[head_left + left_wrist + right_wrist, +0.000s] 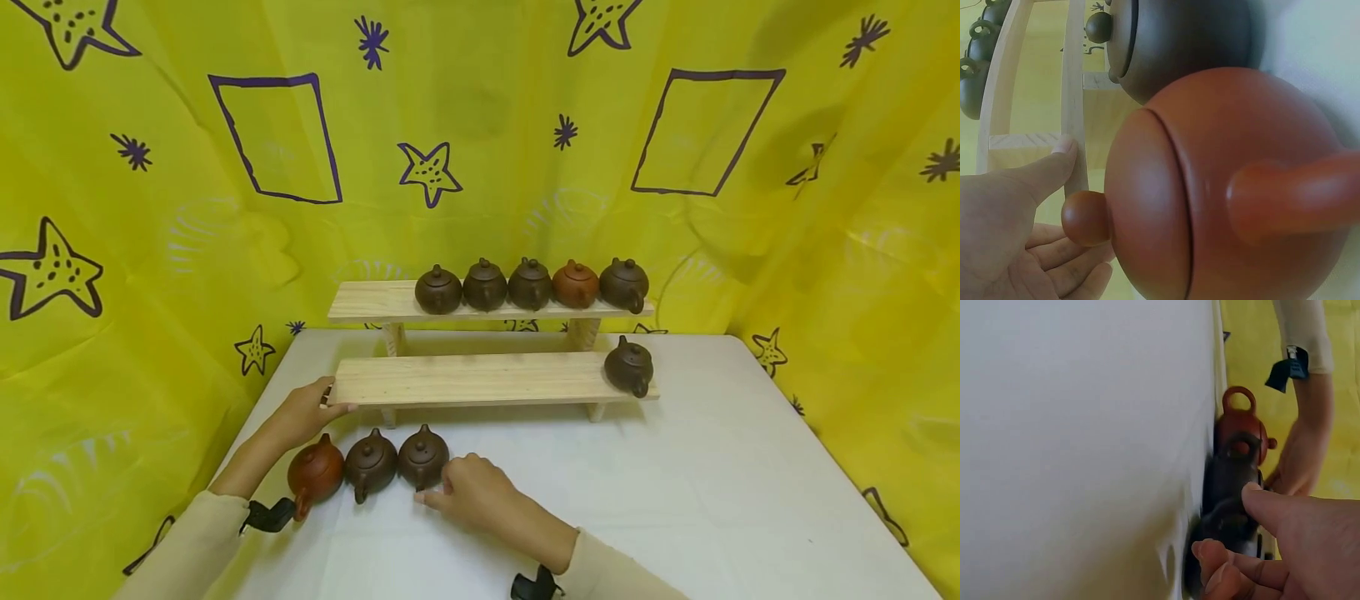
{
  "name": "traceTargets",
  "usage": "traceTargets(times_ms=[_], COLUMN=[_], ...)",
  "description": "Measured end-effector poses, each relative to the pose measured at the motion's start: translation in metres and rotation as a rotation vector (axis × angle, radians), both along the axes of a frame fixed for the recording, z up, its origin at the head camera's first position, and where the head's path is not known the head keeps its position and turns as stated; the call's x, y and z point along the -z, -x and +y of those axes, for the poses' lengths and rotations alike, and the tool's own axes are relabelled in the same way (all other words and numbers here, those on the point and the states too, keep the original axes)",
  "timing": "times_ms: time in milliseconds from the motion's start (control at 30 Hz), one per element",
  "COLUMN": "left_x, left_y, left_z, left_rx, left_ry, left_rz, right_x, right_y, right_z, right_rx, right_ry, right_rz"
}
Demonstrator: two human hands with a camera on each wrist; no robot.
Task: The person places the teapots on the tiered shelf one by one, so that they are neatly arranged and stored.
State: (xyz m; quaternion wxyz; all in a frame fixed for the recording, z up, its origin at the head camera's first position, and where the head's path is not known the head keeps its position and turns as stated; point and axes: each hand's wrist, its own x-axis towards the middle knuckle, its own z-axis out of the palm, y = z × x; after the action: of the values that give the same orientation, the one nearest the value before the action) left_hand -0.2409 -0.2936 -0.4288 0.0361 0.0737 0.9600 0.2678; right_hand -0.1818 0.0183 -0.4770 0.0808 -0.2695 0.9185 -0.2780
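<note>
Wooden lower shelf [465, 379]: the left hand [302, 414] holds its left end, thumb at the front edge, presumably for steadiness. Right hand [477, 492], grip half-curled, is at the dark teapot [423, 457] rightmost in the row on the surface [712, 467]; whether it has hold cannot be told.

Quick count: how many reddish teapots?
2: one reddish teapot second from right on the upper shelf, another reddish teapot leftmost of three on the white table.

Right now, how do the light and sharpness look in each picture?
Head view: even light, shelves fairly clear; left wrist view: hazy, soft sheen on the red teapot; right wrist view: nearest dark teapot blurred, brownish shadow on the white table.
</note>
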Motion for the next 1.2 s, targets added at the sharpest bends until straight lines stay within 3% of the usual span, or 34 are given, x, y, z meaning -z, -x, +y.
traceTargets(times_ms=[167,367,700,967,1200], left_x=[0.000,0.002,0.002,0.002,0.002], left_y=[0.001,0.003,0.002,0.001,0.001], left_z=[0.000,0.000,-0.001,0.000,-0.001], left_rx=[0.006,0.008,0.006,0.000,0.002], left_ry=[0.003,0.001,-0.006,-0.001,0.001], left_rz=[0.004,0.005,0.001,-0.008,-0.006], right_x=[0.004,-0.001,0.000,0.001,-0.017], right_y=[-0.002,-0.004,-0.005,-0.005,-0.005], right_z=[-0.018,-0.013,-0.014,0.004,0.040], right_rx=[-0.009,0.032,0.068,0.041,0.011], right_ry=[-0.013,-0.063,-0.156,-0.050,0.058], right_rz=[-0.022,0.003,0.116,0.109,0.073])
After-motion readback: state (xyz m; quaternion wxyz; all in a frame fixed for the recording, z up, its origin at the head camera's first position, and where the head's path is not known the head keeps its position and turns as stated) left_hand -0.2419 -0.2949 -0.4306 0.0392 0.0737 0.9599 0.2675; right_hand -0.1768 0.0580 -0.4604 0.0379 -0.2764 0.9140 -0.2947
